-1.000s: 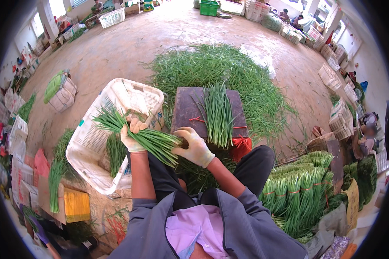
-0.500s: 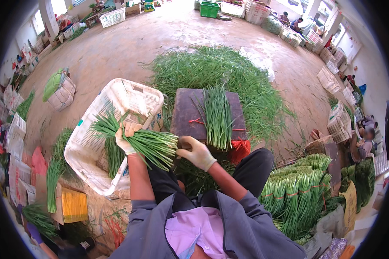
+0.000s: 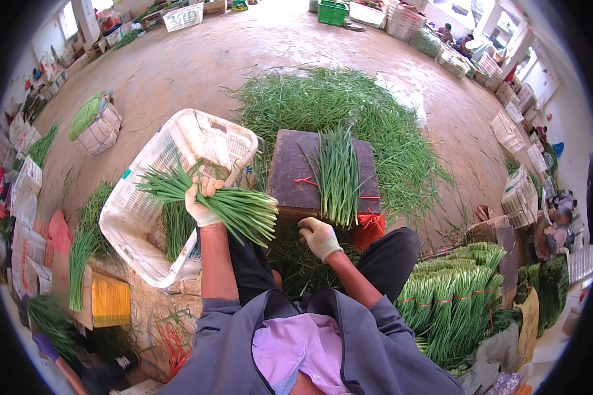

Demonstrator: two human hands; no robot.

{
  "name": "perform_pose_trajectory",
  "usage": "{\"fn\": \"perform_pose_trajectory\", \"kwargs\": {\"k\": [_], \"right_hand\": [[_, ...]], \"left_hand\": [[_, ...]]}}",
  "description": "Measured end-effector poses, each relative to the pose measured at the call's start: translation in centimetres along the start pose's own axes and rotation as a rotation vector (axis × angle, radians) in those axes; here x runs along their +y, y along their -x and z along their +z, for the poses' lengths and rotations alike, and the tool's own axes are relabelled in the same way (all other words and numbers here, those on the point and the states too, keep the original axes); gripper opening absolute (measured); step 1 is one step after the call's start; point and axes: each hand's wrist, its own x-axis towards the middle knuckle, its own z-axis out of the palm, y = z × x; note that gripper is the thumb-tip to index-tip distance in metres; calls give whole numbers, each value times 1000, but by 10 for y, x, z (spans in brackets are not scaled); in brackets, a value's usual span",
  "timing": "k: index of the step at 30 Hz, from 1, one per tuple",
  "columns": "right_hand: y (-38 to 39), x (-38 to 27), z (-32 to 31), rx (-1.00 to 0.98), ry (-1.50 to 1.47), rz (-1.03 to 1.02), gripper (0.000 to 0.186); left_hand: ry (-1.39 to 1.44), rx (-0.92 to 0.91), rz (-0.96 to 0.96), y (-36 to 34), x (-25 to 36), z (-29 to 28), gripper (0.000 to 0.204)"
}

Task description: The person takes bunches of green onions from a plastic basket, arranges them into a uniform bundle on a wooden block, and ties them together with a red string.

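While the gloved fingers (image 3: 207, 187) of the left hand (image 3: 201, 204) wrap closed around a bundle of green chives (image 3: 211, 203), the bundle lies level over the near rim of the white slatted plastic basket (image 3: 178, 191), cut ends fanned toward the counter (image 3: 290, 174). The right hand (image 3: 319, 238), gloved, hangs loosely curled and holds nothing, just below the counter's near edge. The counter is a dark, worn wooden block carrying a straight sheaf of chives (image 3: 339, 174) with red ties (image 3: 304, 181) beside it. Loose greens (image 3: 349, 105) ring the block. Bare concrete floor (image 3: 197, 66) lies open beyond. Tied bundles (image 3: 454, 296) crowd the right side.
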Motion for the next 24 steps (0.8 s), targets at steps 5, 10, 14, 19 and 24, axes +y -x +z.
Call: {"fn": "perform_pose_trajectory", "kwargs": {"k": [5,10,14,19,24], "right_hand": [[28,-95,18,-1,71,-641,18],[15,-110,56,-37,512,-553,19],[17,-85,42,-27,336,-675,15],[26,-29,-7,-884,904,-252,22],[3,-61,-29,-12,110,-413,16]], "left_hand": [[-117,78,51,1,-3,4,7],[-128,64,13,0,-19,7,8],[-152,82,37,-1,-11,11,10],[-102,63,25,2,2,6,19],[-81,22,-40,12,-3,4,23]]}}
